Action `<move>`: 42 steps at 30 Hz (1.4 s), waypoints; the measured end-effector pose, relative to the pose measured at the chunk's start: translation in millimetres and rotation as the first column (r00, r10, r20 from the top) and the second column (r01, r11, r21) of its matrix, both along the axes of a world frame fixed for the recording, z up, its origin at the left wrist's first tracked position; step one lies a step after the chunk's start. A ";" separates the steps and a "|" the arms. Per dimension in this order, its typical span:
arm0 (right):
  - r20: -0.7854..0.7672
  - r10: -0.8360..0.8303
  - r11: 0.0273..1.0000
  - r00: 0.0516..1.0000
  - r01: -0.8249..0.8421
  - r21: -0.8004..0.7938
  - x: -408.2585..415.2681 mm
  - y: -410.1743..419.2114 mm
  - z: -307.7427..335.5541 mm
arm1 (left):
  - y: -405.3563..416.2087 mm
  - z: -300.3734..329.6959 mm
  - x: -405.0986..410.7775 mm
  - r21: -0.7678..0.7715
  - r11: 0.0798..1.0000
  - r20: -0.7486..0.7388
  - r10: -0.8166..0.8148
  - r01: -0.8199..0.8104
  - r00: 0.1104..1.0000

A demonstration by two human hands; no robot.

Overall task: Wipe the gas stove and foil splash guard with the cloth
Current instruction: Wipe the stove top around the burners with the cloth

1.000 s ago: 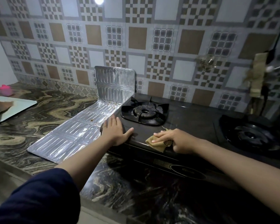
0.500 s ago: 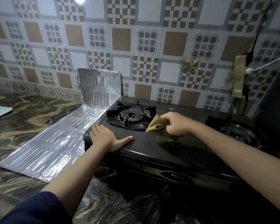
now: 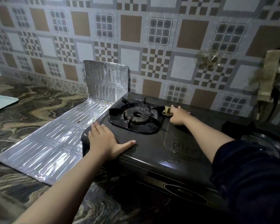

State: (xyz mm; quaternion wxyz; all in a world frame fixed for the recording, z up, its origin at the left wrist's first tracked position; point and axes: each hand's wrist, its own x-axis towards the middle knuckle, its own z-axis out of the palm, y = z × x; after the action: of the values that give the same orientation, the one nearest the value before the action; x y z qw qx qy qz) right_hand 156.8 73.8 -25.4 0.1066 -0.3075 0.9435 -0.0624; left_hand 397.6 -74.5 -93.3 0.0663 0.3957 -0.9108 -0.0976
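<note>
A black gas stove (image 3: 176, 147) stands on the marbled counter, with its left burner (image 3: 137, 116) in the middle of the view. My left hand (image 3: 105, 140) lies flat on the stove's front left corner, fingers straight and thumb spread. My right hand (image 3: 179, 116) grips a small tan cloth (image 3: 166, 110) and presses it on the stove top at the back, just right of the burner grate. The foil splash guard (image 3: 55, 143) lies flat on the counter left of the stove. Its far panel (image 3: 106, 81) stands upright against the tiled wall.
A second burner (image 3: 262, 143) sits at the stove's right end, partly behind my dark sleeve. A pale board (image 3: 0, 101) lies at the far left of the counter (image 3: 27, 107). A cable and a taped fitting (image 3: 268, 78) hang on the wall at the right.
My right hand has carried the cloth from the stove's front edge to the back, past the right side of the burner. My left hand has stayed on the front left corner.
</note>
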 end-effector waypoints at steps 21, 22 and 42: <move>-0.131 0.116 0.987 0.984 -0.100 0.123 100.3 30.5 -17.6 | 10.8 11.4 5.3 0.066 0.998 -0.004 0.008 -0.007 1.000; -0.131 0.107 0.988 0.986 -0.091 0.121 107.8 31.0 -19.2 | 10.6 12.6 7.3 0.069 0.998 0.005 0.000 0.000 1.000; 0.013 0.115 0.968 0.993 -0.109 -0.225 175.5 51.7 -31.2 | 3.2 9.9 10.2 0.105 0.994 -0.011 -0.041 0.041 0.999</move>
State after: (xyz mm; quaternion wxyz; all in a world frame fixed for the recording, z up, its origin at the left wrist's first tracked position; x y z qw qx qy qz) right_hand 332.2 125.5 -56.6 0.0870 -0.3694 0.9101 -0.1663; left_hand 407.7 -71.3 -83.4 0.0472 0.3794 -0.9120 -0.1485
